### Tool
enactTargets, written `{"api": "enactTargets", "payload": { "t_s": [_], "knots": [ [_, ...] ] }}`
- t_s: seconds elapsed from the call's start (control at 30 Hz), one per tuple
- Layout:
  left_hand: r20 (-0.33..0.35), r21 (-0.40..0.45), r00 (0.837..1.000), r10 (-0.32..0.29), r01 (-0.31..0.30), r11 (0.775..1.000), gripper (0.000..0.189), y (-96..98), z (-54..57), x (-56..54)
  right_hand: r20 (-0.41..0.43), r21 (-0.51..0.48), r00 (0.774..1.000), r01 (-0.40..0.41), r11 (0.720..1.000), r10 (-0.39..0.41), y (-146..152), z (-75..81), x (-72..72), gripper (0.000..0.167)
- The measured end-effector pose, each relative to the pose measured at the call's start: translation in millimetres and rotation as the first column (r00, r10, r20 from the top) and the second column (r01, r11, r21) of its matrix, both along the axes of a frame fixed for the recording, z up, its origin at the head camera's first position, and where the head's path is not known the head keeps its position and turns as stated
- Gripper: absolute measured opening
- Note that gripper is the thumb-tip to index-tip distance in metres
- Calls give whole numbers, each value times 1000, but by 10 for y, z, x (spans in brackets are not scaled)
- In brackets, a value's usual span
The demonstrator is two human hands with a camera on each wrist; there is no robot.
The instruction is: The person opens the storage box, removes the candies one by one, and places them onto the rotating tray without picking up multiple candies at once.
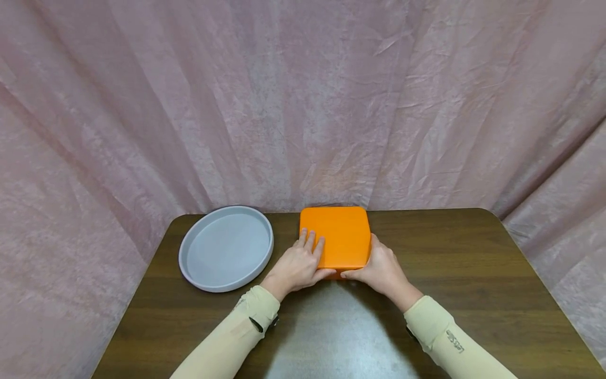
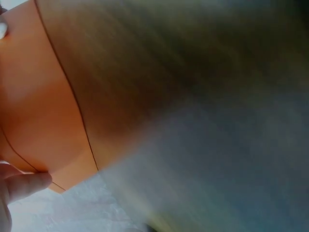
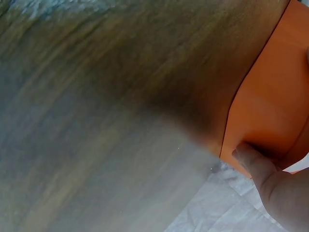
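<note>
An orange square box with rounded corners stands at the far edge of the table. My left hand holds its left front corner, fingers spread over the top and thumb against the front side. At the right front corner, my right hand grips the box, thumb on the front and fingers along the right side, mostly hidden. A thin seam runs along the box's side in the left wrist view, with the left thumb touching it. In the right wrist view, the right thumb presses the orange side.
A round grey tray with a raised rim lies left of the box, close to my left hand. The brown wooden table has rounded far corners. A pink curtain hangs right behind its far edge.
</note>
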State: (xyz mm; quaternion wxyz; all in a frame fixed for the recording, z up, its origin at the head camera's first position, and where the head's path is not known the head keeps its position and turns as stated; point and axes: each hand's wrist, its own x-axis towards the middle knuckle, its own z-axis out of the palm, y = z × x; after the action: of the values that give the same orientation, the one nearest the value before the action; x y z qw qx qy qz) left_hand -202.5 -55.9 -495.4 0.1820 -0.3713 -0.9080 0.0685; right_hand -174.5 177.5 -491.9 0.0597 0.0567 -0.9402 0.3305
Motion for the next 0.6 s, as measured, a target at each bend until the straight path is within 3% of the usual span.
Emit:
{"api": "enactTargets", "payload": {
  "t_s": [0.23, 0.6],
  "knots": [
    [-108, -18, 993, -55, 53, 998, 79, -6, -29, -32, 1, 4, 1000, 1, 1000, -1, -1, 7, -14, 111],
    [-133, -47, 987, -94, 89, 995, 71, -14, -40, -32, 5, 11, 1000, 12, 1000, -12, -12, 24, -20, 112]
  ]
}}
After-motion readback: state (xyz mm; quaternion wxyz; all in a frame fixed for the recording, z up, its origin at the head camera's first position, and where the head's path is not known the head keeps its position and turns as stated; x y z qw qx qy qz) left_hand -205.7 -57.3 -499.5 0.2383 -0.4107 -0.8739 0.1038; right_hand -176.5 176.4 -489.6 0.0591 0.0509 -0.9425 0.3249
